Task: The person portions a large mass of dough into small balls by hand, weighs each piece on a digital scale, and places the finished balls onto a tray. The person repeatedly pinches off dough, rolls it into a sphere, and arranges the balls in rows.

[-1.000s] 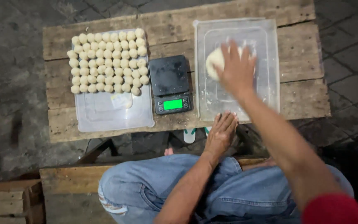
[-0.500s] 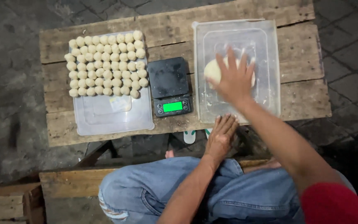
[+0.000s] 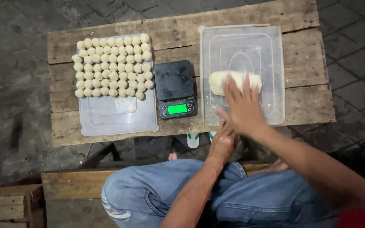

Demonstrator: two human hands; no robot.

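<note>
A wooden bench (image 3: pixel 309 67) is being viewed from above. Toward its left end, a clear plastic tray (image 3: pixel 119 118) is lying flat; its far half is being filled by rows of small pale dough balls (image 3: pixel 113 65), packed touching one another, while its near half is showing bare. At the middle of the bench, just beside that tray, a black digital scale (image 3: pixel 175 88) is standing with a lit green display at its near edge. Toward the right end, a second clear tray (image 3: pixel 271 46) is lying flat, its near rim close to the bench's near edge.

A pale dough log (image 3: pixel 229 80) is lying crosswise in the second tray, near its left wall. The right hand (image 3: pixel 242 110) is being held open, fingers spread and flat, fingertips resting on the near side of the log; nothing is being clamped. The left hand (image 3: pixel 222 141) is resting at the bench's near edge, just below the right tray, partly hidden under the right hand; whether anything is being held cannot be told.
</note>
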